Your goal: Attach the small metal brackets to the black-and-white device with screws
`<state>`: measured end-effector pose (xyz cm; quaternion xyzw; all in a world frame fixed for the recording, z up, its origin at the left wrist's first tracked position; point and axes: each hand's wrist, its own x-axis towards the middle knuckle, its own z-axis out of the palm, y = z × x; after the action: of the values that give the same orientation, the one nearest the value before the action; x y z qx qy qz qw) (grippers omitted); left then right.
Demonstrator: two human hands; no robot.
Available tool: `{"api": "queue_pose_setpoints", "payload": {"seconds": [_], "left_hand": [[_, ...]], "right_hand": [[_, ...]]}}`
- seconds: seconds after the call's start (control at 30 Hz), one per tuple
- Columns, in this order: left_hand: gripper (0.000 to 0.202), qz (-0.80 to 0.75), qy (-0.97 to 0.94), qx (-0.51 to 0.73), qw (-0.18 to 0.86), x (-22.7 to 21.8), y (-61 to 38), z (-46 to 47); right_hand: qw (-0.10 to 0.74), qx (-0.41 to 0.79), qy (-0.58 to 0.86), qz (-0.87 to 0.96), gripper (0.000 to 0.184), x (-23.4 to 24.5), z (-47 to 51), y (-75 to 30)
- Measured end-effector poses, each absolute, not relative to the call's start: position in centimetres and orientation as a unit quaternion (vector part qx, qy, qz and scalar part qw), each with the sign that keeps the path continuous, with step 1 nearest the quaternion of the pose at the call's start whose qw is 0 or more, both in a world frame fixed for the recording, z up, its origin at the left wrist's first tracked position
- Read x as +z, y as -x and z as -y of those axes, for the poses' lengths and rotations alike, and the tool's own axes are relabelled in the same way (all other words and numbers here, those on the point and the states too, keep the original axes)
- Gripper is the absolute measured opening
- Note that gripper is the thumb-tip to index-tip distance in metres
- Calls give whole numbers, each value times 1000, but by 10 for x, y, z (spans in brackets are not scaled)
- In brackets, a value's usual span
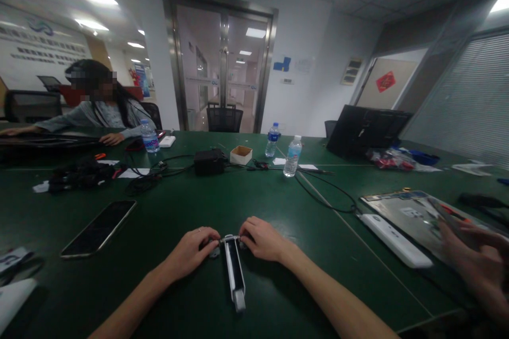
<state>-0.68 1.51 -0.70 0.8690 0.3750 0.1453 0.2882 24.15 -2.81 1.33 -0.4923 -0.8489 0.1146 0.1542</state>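
Observation:
On the green table, straight in front of me, lies a long narrow white device [240, 291] with a dark strip along its middle and a pale block at its near end. My left hand [194, 249] is closed in a pinch at the left of its far end, by a small grey part [214, 251]. Opposite it, my right hand [260, 238] pinches at the right of the same end, fingers curled over another small grey part [242, 244]. A thin crosspiece [229, 238] runs between the two hands. The fingertips partly cover both grey parts, so their exact kind cannot be made out.
A phone [99, 229] lies at left. Further back are a black adapter [209, 162], a small box [240, 155], bottles [293, 156] and cables. At right, a co-worker's hands [473, 254] are beside a white bar [395, 241] and flat panel [413, 217]. Another person [107, 100] sits back left.

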Motion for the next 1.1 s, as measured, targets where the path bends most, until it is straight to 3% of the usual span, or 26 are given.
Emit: {"api": "queue_pose_setpoints", "payload": {"seconds": [0.47,0.73,0.9,1.1], "left_hand": [[26,-370,-874,164,270,-6,5,-13],[25,-382,-866,190,260,0,7,-11],[23,-406,-852,205,259,6,8,-8],[22,-427,-840,225,248,0,9,-11]], "right_hand": [[165,133,497,841,14,14,26,-246],[259,174,530,789,27,33,53,-209],[129,148,558,806,64,14,59,-166],[108,62,629,768,48,-2,25,-189]]}}
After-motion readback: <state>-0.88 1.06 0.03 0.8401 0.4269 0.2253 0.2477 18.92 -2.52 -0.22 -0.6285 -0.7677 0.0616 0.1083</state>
